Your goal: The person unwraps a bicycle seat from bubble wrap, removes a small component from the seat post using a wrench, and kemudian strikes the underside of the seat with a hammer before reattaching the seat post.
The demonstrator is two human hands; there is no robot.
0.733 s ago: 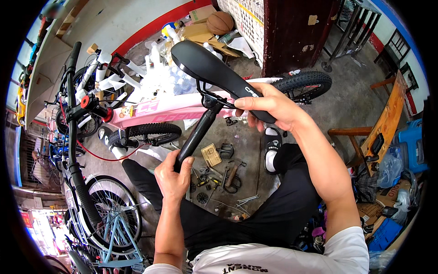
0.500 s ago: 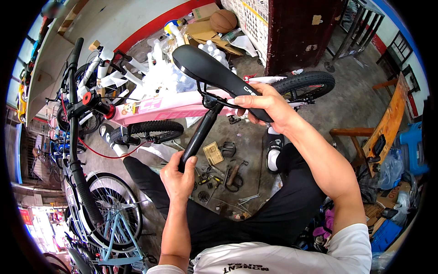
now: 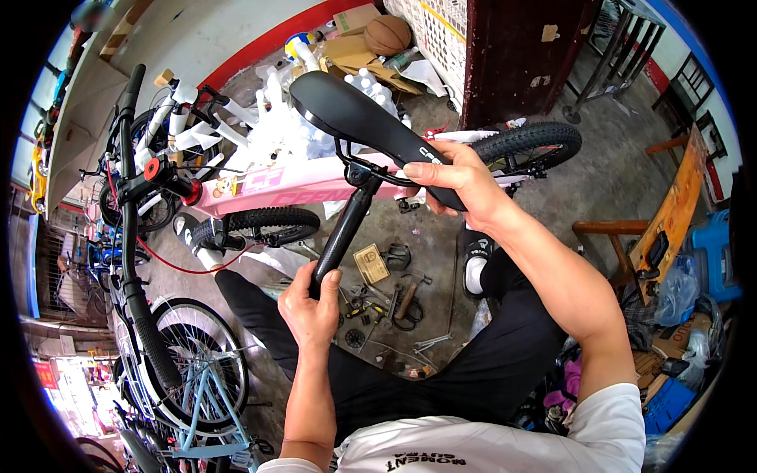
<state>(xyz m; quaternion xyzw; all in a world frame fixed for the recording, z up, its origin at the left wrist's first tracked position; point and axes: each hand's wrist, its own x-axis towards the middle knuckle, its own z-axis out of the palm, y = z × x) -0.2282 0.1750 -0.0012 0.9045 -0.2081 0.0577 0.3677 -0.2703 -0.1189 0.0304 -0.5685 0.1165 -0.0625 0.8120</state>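
A black bicycle saddle [image 3: 347, 109] on a black seatpost [image 3: 344, 236] is held up in front of me, tilted, its nose toward the right. My left hand [image 3: 309, 303] is closed round the post's lower end. My right hand [image 3: 465, 185] grips the saddle near its nose, thumb on top and fingers underneath. Beyond them stands a pink bicycle frame [image 3: 272, 187] with black handlebars [image 3: 128, 197] at the left. Its front wheel [image 3: 268, 225] and rear wheel [image 3: 536, 146] show on either side of the saddle. The saddle and post hide part of the frame.
Hand tools [image 3: 404, 303], a small yellowish box [image 3: 371, 263] and loose parts lie on the floor between my feet. A light-blue bicycle [image 3: 201, 402] stands at the lower left. White wrapping [image 3: 284, 130] is heaped beyond the frame. A wooden bench [image 3: 670, 209] stands at the right.
The saddle has shifted slightly left and up, its rear end tipping a little. Both hands keep their grips. The pink bicycle stays almost in place.
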